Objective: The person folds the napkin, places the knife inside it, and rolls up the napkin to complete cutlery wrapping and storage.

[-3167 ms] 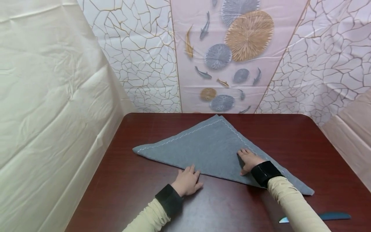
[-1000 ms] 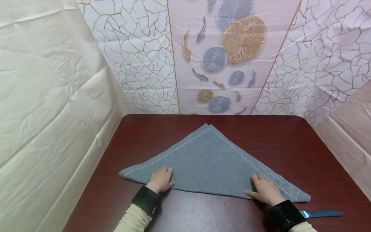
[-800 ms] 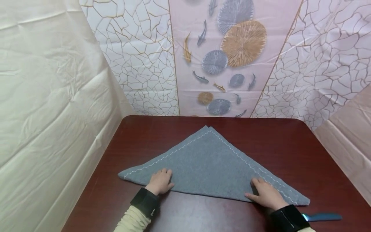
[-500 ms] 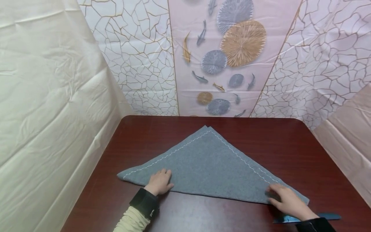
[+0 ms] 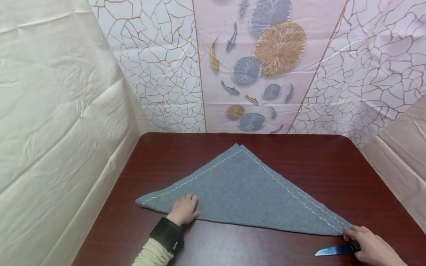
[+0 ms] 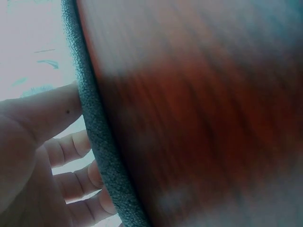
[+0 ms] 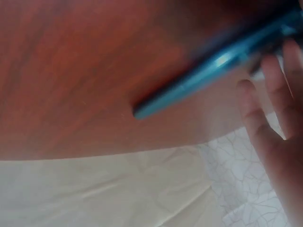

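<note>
A grey felt cloth (image 5: 246, 195) lies folded into a triangle with white stitching along its two far sides. My left hand (image 5: 183, 210) rests on its left part near the front fold; in the left wrist view the thumb and fingers reach the cloth edge (image 6: 97, 123), which hides the fingertips. At the cloth's right corner is my right hand (image 5: 369, 244), its fingertips beside the corner. Below that hand lies a knife (image 5: 332, 251), blade pointing left, its handle mostly covered. In the right wrist view the fingers (image 7: 255, 118) look extended near the blurred teal handle (image 7: 189, 85).
The dark red wooden table (image 5: 246, 247) has rounded far corners. A patterned cloth backdrop (image 5: 246, 92) hangs behind it. Pale fabric (image 5: 73, 122) walls off the left side, and more fabric (image 5: 399, 147) hangs at the right.
The cloth has been pulled nearer and to the left since the first frame. My left hand has moved left onto it and stayed; my right hand has slid right to the corner, over the knife's handle.
</note>
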`<state>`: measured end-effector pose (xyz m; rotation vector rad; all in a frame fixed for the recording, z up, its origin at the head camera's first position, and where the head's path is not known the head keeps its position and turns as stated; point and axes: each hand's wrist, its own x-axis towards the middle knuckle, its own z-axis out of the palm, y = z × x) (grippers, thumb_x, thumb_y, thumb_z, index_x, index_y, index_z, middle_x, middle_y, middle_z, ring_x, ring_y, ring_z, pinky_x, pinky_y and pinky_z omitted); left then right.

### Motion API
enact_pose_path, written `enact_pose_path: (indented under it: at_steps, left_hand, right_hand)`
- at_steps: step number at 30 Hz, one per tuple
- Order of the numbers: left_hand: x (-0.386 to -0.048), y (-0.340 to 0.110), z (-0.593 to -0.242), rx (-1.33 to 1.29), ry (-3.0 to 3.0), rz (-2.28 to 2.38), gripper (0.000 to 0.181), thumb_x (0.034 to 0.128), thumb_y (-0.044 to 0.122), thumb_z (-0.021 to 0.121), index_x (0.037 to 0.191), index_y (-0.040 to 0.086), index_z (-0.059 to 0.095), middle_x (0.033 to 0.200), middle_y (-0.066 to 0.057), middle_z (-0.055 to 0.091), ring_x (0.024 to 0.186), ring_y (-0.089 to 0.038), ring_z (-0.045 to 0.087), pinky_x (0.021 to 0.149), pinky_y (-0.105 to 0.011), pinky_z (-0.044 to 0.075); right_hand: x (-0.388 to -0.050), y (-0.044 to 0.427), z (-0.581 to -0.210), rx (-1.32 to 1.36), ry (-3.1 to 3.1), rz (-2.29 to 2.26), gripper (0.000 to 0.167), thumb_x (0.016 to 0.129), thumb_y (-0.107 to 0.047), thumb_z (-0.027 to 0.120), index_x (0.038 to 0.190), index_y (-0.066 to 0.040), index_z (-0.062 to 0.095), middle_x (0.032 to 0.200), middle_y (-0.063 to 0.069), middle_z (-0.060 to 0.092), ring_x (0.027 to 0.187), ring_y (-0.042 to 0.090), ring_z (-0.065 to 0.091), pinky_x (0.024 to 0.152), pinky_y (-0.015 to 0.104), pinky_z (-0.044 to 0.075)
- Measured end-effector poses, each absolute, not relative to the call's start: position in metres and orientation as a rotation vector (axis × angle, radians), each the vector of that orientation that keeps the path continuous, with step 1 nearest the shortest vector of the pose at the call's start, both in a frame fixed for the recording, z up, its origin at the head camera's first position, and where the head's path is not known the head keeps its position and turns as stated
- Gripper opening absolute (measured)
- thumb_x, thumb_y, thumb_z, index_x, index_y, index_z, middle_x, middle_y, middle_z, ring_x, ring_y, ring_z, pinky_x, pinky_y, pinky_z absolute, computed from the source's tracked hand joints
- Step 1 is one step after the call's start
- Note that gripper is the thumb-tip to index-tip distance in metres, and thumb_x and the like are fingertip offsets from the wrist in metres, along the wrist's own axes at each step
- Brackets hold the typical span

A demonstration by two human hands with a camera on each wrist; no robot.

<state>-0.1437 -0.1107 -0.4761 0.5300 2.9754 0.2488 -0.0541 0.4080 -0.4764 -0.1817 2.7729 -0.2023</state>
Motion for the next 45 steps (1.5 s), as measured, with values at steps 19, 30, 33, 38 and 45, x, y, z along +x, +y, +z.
enact_pose_path:
  at_steps: [19,30,33,38,45]
  left_hand:
    - [-0.144,-0.117,-0.482,0.598,2.984,0.332,0.029,0.0833,0.026,0.066,0.096,0.006,0.049,0.086,-0.01,0.047,0.082,-0.03,0.051,0.069,-0.047,0.042]
    - [-0.147,-0.115,-0.479,0.578,2.96,0.305,0.03,0.0825,0.029,0.066,0.096,0.007,0.05,0.086,-0.009,0.048,0.085,-0.031,0.052,0.07,-0.048,0.042]
    - [-0.148,-0.114,-0.478,0.574,2.962,0.276,0.029,0.0824,0.031,0.066,0.094,0.009,0.05,0.084,-0.006,0.047,0.084,-0.029,0.052,0.069,-0.046,0.042]
    - [-0.149,-0.114,-0.482,0.585,2.954,0.281,0.028,0.0827,0.032,0.065,0.09,0.01,0.049,0.083,-0.005,0.045,0.082,-0.028,0.051,0.068,-0.045,0.042]
    - [-0.148,-0.115,-0.482,0.588,2.937,0.282,0.028,0.0835,0.031,0.064,0.091,0.01,0.049,0.083,-0.006,0.045,0.082,-0.028,0.051,0.068,-0.045,0.042]
  right_hand:
    - [-0.038,0.406,-0.489,-0.454,3.08,-0.108,0.036,0.057,-0.009,0.073,0.066,-0.023,0.041,0.069,-0.008,0.031,0.059,0.003,0.031,0.053,0.027,0.029]
    - [-0.029,0.411,-0.487,-0.355,3.251,-0.213,0.024,0.064,-0.003,0.074,0.083,-0.007,0.059,0.078,0.005,0.059,0.069,0.019,0.057,0.063,0.041,0.045]
    - [-0.031,0.411,-0.486,-0.237,3.138,-0.265,0.022,0.072,-0.003,0.069,0.092,-0.002,0.059,0.082,0.016,0.059,0.076,0.028,0.059,0.066,0.045,0.045]
    - [-0.03,0.415,-0.494,-0.342,3.153,-0.326,0.039,0.064,0.004,0.074,0.098,0.003,0.055,0.083,0.016,0.059,0.076,0.026,0.06,0.064,0.038,0.047]
    - [-0.027,0.417,-0.497,-0.726,3.305,-0.355,0.049,0.058,-0.005,0.08,0.103,-0.013,0.063,0.076,-0.014,0.053,0.068,-0.005,0.046,0.053,0.024,0.042]
